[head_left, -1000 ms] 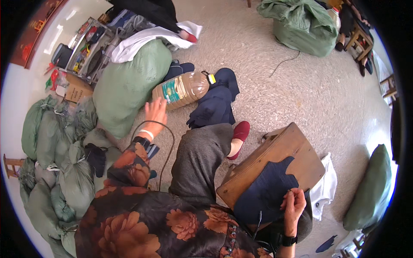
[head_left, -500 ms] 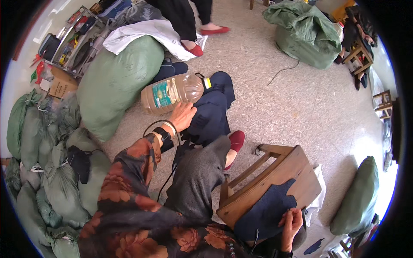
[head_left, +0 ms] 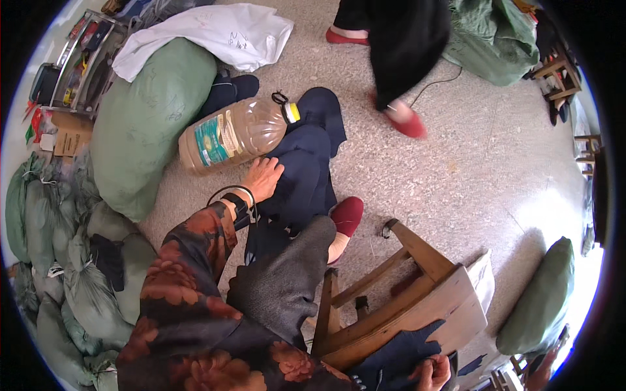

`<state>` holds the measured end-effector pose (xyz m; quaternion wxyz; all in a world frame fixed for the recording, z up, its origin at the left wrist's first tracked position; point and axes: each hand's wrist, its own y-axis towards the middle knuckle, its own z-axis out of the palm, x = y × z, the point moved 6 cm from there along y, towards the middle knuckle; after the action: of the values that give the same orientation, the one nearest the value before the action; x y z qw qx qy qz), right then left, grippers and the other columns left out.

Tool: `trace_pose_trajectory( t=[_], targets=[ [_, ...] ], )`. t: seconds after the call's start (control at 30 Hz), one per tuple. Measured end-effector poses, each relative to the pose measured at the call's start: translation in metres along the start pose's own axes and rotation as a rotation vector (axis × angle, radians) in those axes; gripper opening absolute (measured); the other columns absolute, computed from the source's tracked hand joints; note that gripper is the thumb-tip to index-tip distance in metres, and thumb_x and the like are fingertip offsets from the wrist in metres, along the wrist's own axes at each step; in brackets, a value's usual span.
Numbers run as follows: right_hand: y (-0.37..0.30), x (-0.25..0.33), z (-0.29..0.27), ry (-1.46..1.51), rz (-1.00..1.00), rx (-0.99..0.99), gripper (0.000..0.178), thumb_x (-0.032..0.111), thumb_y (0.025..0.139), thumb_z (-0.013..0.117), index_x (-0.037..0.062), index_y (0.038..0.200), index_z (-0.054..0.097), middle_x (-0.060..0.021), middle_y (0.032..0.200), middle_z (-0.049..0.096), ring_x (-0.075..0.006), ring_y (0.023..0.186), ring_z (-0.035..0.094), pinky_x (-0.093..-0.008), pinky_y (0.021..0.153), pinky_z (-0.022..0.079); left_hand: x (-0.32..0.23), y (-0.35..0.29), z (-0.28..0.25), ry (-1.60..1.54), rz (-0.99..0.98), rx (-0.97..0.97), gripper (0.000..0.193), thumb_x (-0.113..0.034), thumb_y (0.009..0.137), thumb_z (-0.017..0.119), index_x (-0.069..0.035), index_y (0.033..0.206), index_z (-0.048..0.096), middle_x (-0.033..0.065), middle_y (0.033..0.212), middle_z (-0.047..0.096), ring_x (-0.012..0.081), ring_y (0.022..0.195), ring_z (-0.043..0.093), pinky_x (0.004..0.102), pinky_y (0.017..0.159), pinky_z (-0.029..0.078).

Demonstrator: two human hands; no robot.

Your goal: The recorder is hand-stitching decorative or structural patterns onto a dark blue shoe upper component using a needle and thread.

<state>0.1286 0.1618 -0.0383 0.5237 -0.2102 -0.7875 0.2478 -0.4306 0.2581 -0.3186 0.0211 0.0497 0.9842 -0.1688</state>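
My left hand (head_left: pixel 263 179) reaches down to a pile of navy fabric pieces (head_left: pixel 303 166) on the floor. Its fingers are curled against the near-left edge of the pile and appear to grip the cloth. Just beyond it, a large clear plastic bottle (head_left: pixel 241 133) with a yellow cap and brownish contents lies on its side, partly over the fabric. At the lower right, my right hand (head_left: pixel 432 373) has thumb and fingers pinched together above a navy cloth piece (head_left: pixel 398 352) on a wooden stool (head_left: pixel 450 313). What the pinch holds is too small to make out.
A big green sack (head_left: pixel 153 124) stands at the left with a white bag (head_left: pixel 215 32) over it. Several smaller tied sacks (head_left: pixel 91 293) crowd the lower left. Another green sack (head_left: pixel 538 300) lies at right. A person in black trousers (head_left: pixel 407 52) walks at the top.
The walking person has moved right across the far floor. My view has shifted, and the stool shows more of its legs. Both hands stay near the same cloth.
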Motion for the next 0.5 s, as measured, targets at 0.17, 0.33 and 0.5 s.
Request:
trace_pose_trajectory(
  t=[0.17, 0.33, 0.5],
  targets=[
    [0.001, 0.007, 0.003, -0.058, 0.053, -0.044, 0.002, 0.005, 0.100, 0.062, 0.0052, 0.097, 0.061, 0.0032, 0.077, 0.055, -0.0052, 0.064, 0.049, -0.0207, 0.057, 0.042, 0.020, 0.012, -0.005, 0.144, 0.006, -0.276, 0.029, -0.005, 0.085, 0.058, -0.002, 0.113, 0.060, 0.0155, 0.114, 0.053, 0.0339, 0.117, 0.051, 0.0462, 0.103, 0.039],
    [-0.002, 0.013, 0.010, -0.065, 0.050, -0.087, 0.005, 0.006, 0.101, 0.060, 0.0055, 0.096, 0.061, 0.0039, 0.076, 0.054, -0.0043, 0.064, 0.047, -0.0204, 0.056, 0.039, 0.007, -0.024, 0.038, -0.021, 0.042, 0.069, 0.024, -0.011, 0.084, 0.060, -0.003, 0.107, 0.059, 0.0161, 0.106, 0.057, 0.0365, 0.102, 0.061, 0.0484, 0.086, 0.049],
    [-0.001, 0.012, 0.013, -0.043, 0.002, -0.075, 0.006, 0.006, 0.101, 0.058, 0.0064, 0.096, 0.059, 0.0027, 0.074, 0.054, -0.0050, 0.060, 0.047, -0.0204, 0.054, 0.039, -0.001, -0.108, 0.078, -0.221, -0.202, 0.248, 0.030, -0.011, 0.084, 0.063, -0.002, 0.112, 0.058, 0.0203, 0.108, 0.062, 0.0412, 0.094, 0.067, 0.0521, 0.081, 0.054]
  ],
)
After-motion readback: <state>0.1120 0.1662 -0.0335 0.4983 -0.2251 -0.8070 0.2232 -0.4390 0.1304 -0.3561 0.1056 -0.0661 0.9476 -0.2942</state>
